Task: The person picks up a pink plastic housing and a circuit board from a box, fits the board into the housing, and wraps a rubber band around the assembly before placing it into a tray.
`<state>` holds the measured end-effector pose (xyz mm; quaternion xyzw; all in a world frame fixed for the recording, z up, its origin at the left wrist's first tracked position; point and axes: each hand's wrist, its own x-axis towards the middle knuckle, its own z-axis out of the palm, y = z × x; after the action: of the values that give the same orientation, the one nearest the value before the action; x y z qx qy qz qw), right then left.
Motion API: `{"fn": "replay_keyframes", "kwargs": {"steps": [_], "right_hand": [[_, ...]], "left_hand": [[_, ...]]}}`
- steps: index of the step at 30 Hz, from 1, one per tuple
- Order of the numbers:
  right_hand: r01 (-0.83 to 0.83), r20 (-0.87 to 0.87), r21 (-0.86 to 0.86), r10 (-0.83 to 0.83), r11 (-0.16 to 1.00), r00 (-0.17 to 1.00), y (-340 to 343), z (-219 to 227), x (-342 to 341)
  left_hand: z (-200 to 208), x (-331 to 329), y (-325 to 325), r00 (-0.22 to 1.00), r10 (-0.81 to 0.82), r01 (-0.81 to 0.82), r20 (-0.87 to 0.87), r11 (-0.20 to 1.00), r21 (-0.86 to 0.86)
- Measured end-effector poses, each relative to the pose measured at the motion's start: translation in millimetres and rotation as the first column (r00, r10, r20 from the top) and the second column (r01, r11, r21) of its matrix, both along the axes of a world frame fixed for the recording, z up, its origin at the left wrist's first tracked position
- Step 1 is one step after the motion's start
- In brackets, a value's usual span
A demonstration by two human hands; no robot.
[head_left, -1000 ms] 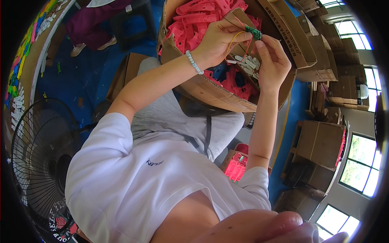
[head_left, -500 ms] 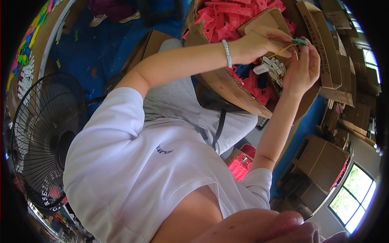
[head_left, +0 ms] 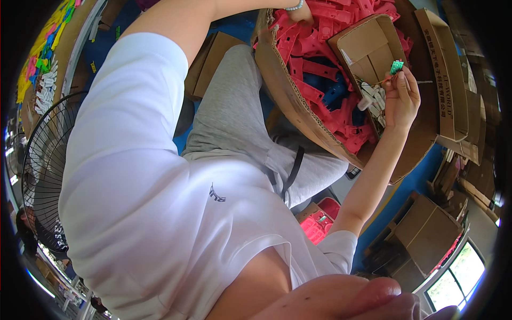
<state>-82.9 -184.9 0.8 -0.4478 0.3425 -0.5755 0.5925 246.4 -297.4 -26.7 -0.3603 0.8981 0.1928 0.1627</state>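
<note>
My right hand (head_left: 404, 101) is raised over a cardboard box and pinches a small green circuit board (head_left: 396, 66) between thumb and fingertips. A thin orange-yellow wire runs from it. My left hand (head_left: 302, 13), below a pale beaded bracelet (head_left: 294, 6), reaches down to the pink plastic parts (head_left: 320, 69) in the large carton (head_left: 298, 104). Its fingers are partly hidden at the upper edge, so its grip cannot be made out. Beneath my right hand, white plastic pieces (head_left: 377, 106) lie in a smaller open box (head_left: 368, 45) set inside the carton.
Long cardboard flaps (head_left: 440, 80) stand to the right of the carton. Closed brown boxes (head_left: 426, 221) are stacked on the lower right. A black fan (head_left: 45, 170) stands at my left. Another brown box (head_left: 216, 61) sits by my leg. Colourful parts (head_left: 42, 48) lie at the far left.
My left hand has let go of the circuit board and wire and moved left and away, down to the pink parts. My right hand keeps the board.
</note>
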Motion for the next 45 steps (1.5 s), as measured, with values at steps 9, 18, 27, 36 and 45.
{"fn": "replay_keyframes", "kwargs": {"steps": [9,18,27,36,45], "right_hand": [[-0.146,0.056,0.027,0.144,0.989,0.988,4,-8,-11],[-0.17,0.02,0.072,0.169,0.983,0.985,10,-20,-8],[-0.128,-0.099,-0.054,0.122,0.99,0.988,13,4,-15],[0.062,-0.088,-0.302,-0.093,0.951,0.992,25,26,0],[0.277,-0.233,-0.27,-0.342,0.922,0.911,21,21,-17]], "left_hand": [[13,-12,7,0.969,-0.106,0.081,0.223,0.989,0.121],[30,-7,18,0.87,-0.222,0.113,0.44,0.959,0.26],[74,-5,17,0.918,0.122,-0.041,-0.377,0.975,0.218],[67,-144,105,-0.245,0.66,0.076,-0.71,0.743,0.665],[77,-182,89,-0.09,0.522,0.182,-0.848,0.846,0.502]]}}
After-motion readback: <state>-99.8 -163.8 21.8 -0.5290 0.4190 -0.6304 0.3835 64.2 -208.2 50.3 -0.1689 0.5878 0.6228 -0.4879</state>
